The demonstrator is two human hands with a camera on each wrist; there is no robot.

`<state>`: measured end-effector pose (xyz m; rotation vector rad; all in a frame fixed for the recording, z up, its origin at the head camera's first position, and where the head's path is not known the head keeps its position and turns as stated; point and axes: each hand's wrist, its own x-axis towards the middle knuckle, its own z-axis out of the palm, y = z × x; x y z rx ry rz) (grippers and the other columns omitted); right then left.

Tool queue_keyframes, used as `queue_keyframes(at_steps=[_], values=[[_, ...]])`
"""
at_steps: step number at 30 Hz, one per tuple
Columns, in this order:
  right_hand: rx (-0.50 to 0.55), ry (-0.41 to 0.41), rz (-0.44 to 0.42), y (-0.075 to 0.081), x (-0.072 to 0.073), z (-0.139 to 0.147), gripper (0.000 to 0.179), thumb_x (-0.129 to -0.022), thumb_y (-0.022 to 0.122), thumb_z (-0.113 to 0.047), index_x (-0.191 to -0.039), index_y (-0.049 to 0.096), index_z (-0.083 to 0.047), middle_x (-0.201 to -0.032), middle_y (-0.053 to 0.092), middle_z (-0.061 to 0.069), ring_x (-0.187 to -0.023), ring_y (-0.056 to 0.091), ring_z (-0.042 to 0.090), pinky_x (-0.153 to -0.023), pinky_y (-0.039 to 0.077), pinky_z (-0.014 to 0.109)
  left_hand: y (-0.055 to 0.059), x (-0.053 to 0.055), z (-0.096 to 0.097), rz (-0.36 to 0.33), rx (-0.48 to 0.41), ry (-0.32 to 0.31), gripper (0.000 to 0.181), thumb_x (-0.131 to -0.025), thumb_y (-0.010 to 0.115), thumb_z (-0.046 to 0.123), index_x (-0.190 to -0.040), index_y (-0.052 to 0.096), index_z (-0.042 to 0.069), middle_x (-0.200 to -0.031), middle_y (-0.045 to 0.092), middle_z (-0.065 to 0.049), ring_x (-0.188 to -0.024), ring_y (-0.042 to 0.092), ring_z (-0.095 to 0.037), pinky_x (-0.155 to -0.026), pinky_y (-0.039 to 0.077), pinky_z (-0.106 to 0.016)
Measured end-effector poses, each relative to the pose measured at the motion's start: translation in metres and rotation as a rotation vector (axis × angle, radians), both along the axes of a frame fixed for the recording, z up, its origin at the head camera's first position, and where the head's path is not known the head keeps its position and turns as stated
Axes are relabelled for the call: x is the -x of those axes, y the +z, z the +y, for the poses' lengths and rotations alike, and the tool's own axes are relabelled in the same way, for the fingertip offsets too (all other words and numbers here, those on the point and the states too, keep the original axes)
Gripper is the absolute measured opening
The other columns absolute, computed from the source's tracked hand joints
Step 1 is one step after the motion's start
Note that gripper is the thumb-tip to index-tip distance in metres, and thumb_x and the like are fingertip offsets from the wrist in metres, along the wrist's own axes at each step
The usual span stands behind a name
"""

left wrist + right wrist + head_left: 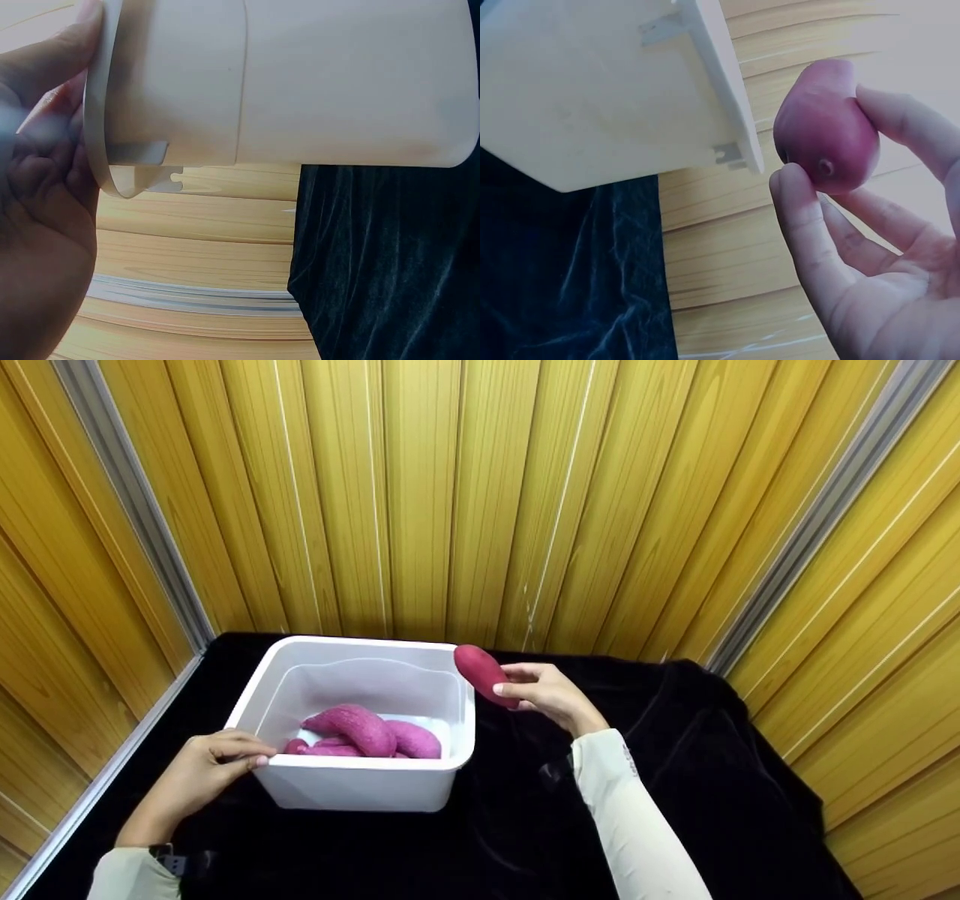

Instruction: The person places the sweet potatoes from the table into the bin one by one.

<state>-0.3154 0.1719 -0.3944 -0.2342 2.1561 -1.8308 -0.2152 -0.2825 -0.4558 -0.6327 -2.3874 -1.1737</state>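
My right hand [551,694] holds a smooth dark-red sweet potato [480,671] between thumb and fingers, tilted, just off the right rim of a white plastic bin [352,785]. In the right wrist view the thumb and fingertips press on the sides of the sweet potato [829,131], whose near end shows a small round mark. On the bin's near left corner, my left hand [202,765] pinches the rim. The left wrist view shows the thumb at the rim [97,105], with the other fingers partly hidden. Inside the bin lie several purple sweet potatoes [360,729], partly overlapping; the front wall hides their lower parts.
A black velvet cloth [600,840] covers the table under the bin. Yellow wood-patterned panels [480,495] stand close behind and at both sides, with grey metal strips [142,502] at the corners.
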Motion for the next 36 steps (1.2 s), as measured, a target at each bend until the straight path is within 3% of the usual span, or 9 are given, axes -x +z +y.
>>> queue_keyframes(at_steps=[11,21,36], values=[[-0.023,0.027,-0.012,0.014,0.001,-0.020,0.051,-0.082,0.073,-0.008,-0.129,0.056,0.003,-0.113,0.066,0.014,-0.090,0.066,0.017,-0.079,0.056,0.031,0.000,0.000,-0.001,-0.015,-0.005,0.005,0.021,-0.073,0.075,-0.009,-0.084,0.078,0.008,-0.086,0.070,0.011,-0.084,0.057,0.010,-0.076,0.043,-0.002],[-0.062,0.040,-0.019,0.024,0.003,-0.036,0.046,-0.081,0.075,-0.010,-0.125,0.062,-0.002,-0.113,0.066,0.012,-0.092,0.066,0.018,-0.083,0.056,0.032,-0.002,0.001,0.000,0.032,-0.002,-0.024,0.025,-0.070,0.075,-0.011,-0.084,0.078,0.009,-0.085,0.072,0.009,-0.083,0.057,0.010,-0.076,0.043,-0.002],[-0.071,0.026,-0.047,0.024,0.008,-0.058,0.048,-0.080,0.076,-0.009,-0.125,0.061,-0.002,-0.117,0.063,0.013,-0.094,0.066,0.019,-0.086,0.056,0.035,0.000,0.001,0.003,-0.004,0.002,-0.010,0.023,-0.073,0.075,-0.009,-0.085,0.078,0.010,-0.086,0.071,0.010,-0.082,0.057,0.009,-0.074,0.044,-0.003]])
